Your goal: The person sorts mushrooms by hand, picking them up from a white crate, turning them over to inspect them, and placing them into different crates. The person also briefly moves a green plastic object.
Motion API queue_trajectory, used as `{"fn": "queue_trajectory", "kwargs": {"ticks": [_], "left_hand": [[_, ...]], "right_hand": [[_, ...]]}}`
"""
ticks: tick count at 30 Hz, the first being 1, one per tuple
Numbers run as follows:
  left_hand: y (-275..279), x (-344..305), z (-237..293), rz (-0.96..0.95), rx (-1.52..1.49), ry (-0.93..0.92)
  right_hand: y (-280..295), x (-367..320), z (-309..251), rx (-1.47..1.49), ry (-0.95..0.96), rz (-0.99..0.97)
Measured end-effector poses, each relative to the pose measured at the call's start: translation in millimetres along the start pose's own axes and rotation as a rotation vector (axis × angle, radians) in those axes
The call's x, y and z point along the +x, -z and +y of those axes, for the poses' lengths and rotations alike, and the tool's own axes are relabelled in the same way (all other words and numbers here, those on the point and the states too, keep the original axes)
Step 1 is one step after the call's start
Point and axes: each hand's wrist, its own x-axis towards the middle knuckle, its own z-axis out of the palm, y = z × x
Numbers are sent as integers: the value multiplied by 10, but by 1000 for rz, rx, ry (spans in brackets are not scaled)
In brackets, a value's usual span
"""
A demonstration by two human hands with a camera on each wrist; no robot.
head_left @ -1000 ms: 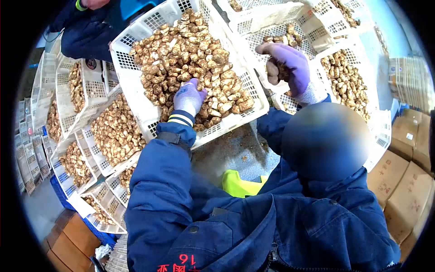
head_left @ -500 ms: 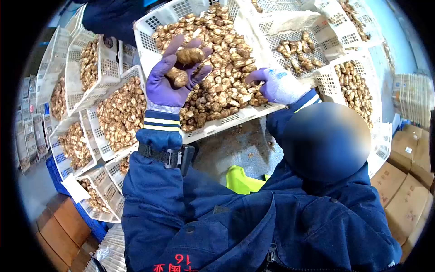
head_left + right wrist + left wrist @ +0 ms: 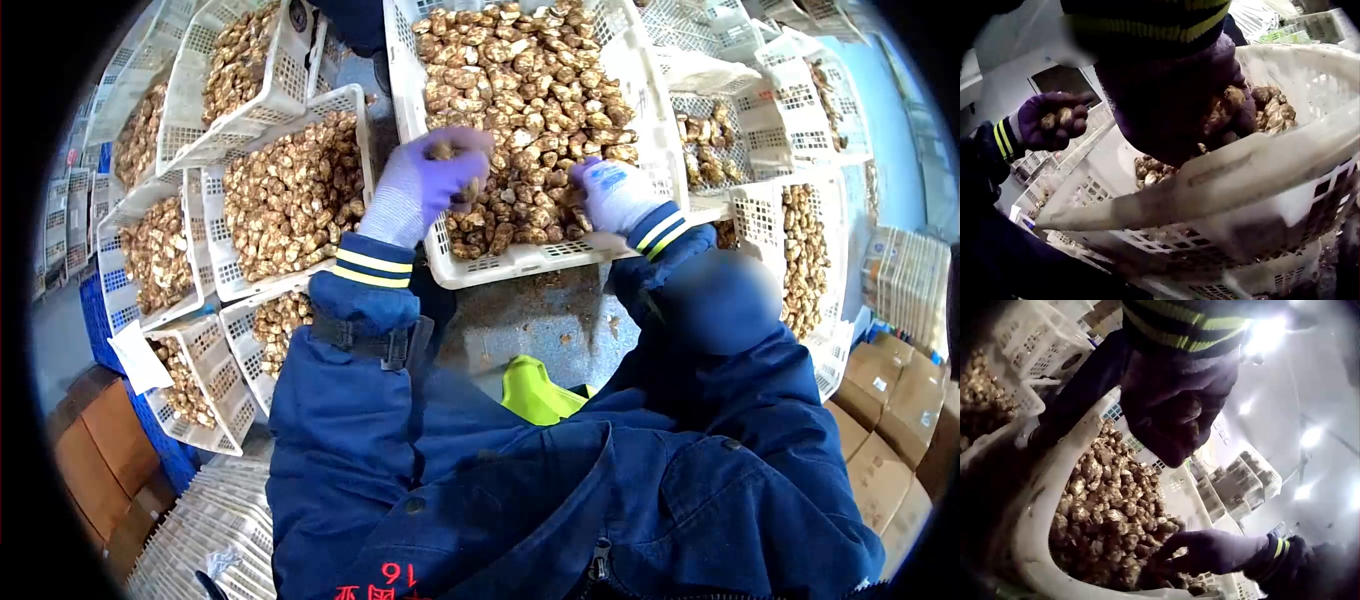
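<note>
Two hands, both gloved, are at the big white crate (image 3: 520, 263). L hand (image 3: 425, 180), slightly blurred, is over the crate's left side, approx. half closed, fingers curled round at least two tubers (image 3: 1065, 114). R hand (image 3: 612, 195) is low at the crate's near right corner, fingers bent & mostly closed round a tuber or two at the edge of the pile (image 3: 530, 90); exact no. can't be told. The rest of the pile fills most of the crate floor.

Main risk, prob.: L hand drops a piece. Cause: several knobbly tubers in one loose grip, w/ gaps betw. fingers; being near the crate's left rim, one could land on the floor or in the side crate (image 3: 290, 200) to the left of the big crate. R hand could bump knuckles or cuff on the rim, as it works tight against the corner. Pieces might also slide if dug out from under others, & hard squeezing could bruise or snap them.

Writing: red "16" (image 3: 390, 573) on the jacket (image 3: 520, 500), nearer the wearer than the crate, plus red characters beside it, partly cut off. Blue print on the R glove, illegible. Cardboard boxes (image 3: 905, 390), far right of the crate, carry small labels, unreadable. No brand legible.
</note>
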Motion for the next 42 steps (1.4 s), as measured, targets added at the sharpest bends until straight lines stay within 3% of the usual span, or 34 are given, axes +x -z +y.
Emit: {"fn": "queue_trajectory", "kwargs": {"ticks": [2, 4, 6, 8, 10, 12, 16, 17, 18, 20, 24, 26, 29, 32, 34, 35, 36, 38, 39, 42], "left_hand": [[-164, 1, -112, 17, 597, -14], [-289, 80, -69, -284, 1065, 43], [-330, 101, -291, -177, 1166, -53], [-333, 205, -433, -55, 1135, -216], [-357, 222, -246, 14, 871, 10], [-492, 213, 23, 86, 834, 78], [-711, 524, 48, 162, 857, 50], [-686, 713, -140, 180, 897, -39], [-761, 740, -141, 197, 970, -127], [-740, 1034, -420, 190, 1190, -109], [-862, 1207, -412, 96, 1397, 239], [-581, 1366, -855, 129, 1185, 192], [-614, 1381, -714, 0, 1040, 305], [-638, 1329, -748, 70, 413, -6], [-606, 1215, -190, -318, 14, -52], [-702, 1075, -54, -226, -302, -17], [-721, 1008, 7, -296, -560, -48], [-837, 834, 120, -291, -670, -99], [-851, 815, 123, -404, -784, -93], [-886, 767, 115, -404, -742, -60]], "right_hand": [[102, 50, 281, -132, -123, -107], [373, -79, 323, -88, -196, 49], [545, -139, 339, 55, -229, 63], [602, -212, 332, -16, -164, 43], [653, -294, 367, 42, -173, -29], [634, -387, 498, 71, -169, -19], [655, -580, 679, 160, -226, -63], [630, -625, 722, 147, -210, -41], [616, -673, 754, 133, -194, -20], [609, -755, 802, 183, -164, 29], [575, -854, 867, 258, -125, 38], [644, -914, 832, 260, -144, 58], [643, -930, 904, 265, -123, 68], [634, -937, 973, 264, -120, 133], [708, -927, 968, 298, -162, 74], [710, -912, 961, 300, -161, 61], [713, -895, 948, 300, -158, 48], [651, -847, 927, 255, -130, 59], [632, -826, 904, 232, -120, 63], [585, -766, 790, 294, -142, 56]]}}
